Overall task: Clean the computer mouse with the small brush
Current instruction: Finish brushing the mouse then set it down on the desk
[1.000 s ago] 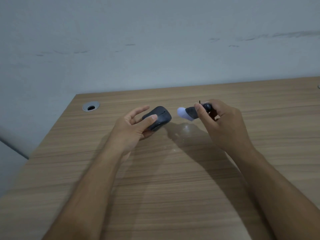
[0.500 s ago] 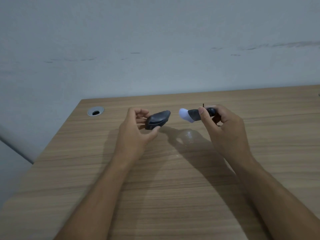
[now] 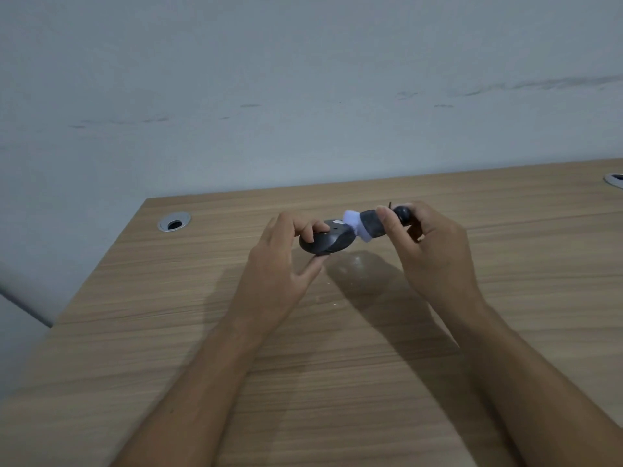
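Observation:
My left hand holds a dark grey computer mouse above the wooden desk, turned so that its underside faces up. Fingers grip its top edge and the thumb supports it from below. My right hand grips a small brush with a dark body and a white bristle head. The white bristles touch the mouse's upturned right end. The palm hides the back of the brush.
A round metal cable grommet sits in the desk's far left corner, and another grommet shows at the right edge. A pale wall stands right behind the desk. A few white specks lie on the wood below the hands.
The left hand has lifted the mouse and rolled it underside up. The right hand has brought the brush leftward until its bristles meet the mouse.

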